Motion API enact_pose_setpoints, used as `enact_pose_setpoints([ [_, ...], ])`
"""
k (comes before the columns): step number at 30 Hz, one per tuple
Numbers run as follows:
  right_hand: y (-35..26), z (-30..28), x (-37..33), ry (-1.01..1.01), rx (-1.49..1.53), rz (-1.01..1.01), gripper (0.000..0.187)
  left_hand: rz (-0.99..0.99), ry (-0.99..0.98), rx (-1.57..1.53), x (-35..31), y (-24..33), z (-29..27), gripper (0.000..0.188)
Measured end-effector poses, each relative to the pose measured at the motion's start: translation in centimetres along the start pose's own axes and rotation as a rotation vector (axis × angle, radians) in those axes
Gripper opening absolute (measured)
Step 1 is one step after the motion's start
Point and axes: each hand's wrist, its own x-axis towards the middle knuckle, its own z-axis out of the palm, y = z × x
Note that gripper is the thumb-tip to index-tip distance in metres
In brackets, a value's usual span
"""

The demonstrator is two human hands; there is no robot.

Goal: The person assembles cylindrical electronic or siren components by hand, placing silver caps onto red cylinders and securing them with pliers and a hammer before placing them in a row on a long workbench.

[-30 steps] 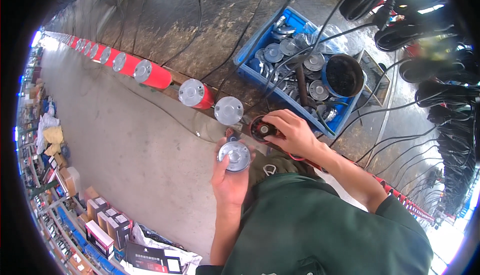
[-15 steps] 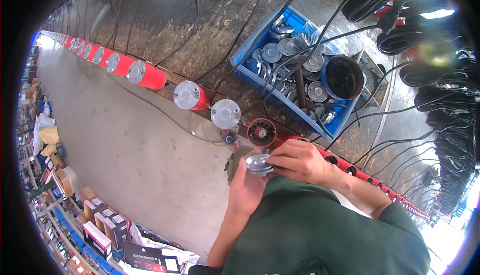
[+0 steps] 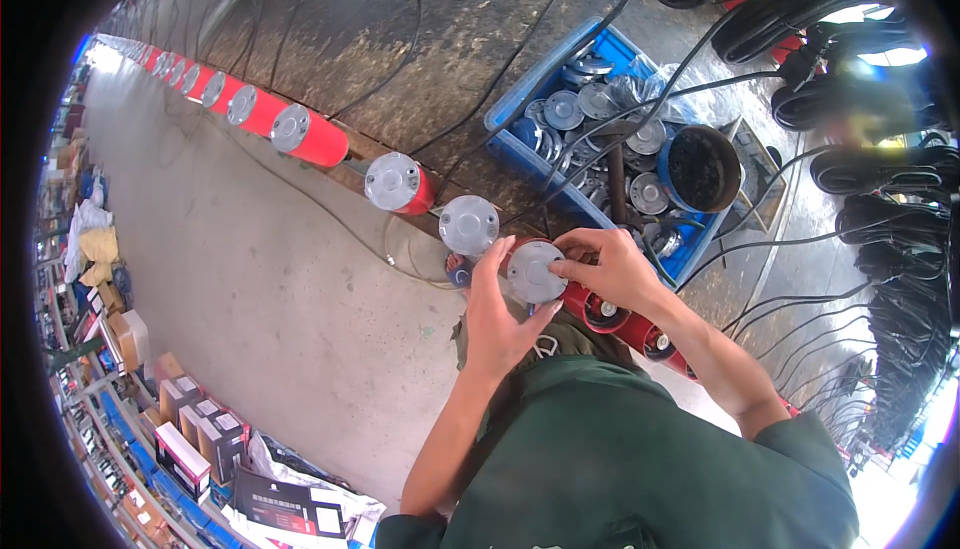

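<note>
From my seat I have both hands on one silver cap [image 3: 535,273], out in front of the green shirt [image 3: 640,429]. The left hand [image 3: 497,311] has its grip closed around the rim, fingers along the upper left edge and thumb at the lower right. The right hand [image 3: 606,267] bends over the opposite edge with fingertips on the cap; I can't tell whether its grip pinches the rim or merely presses there.

The cap sits over the end of a red tube [image 3: 514,247], just beside a finished end cap [image 3: 469,225]. More capped tubes [image 3: 325,139] run away to the upper left along the counter [image 3: 355,44]; on the other side, open tubes [image 3: 600,311] show dark ends below the right hand.

On the counter I see a blue bin [image 3: 522,89] of loose caps [image 3: 563,109], with a brown handle [image 3: 616,179] and a round can [image 3: 727,187] in it. Black cable coils [image 3: 800,11] hang at the right.
</note>
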Motion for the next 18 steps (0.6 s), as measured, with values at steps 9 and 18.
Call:
enact_pose_setpoints([
  [9, 0.5, -0.5, 0.6, -0.046, -0.030, -0.007, 0.034, 0.092, 0.004, 0.014, 0.3, -0.2, 1.0, 0.102],
  [18, 3.3, -1.3, 0.8, -0.056, -0.096, -0.076, 0.030, 0.091, 0.032, 0.021, 0.6, -0.5, 1.7, 0.097],
])
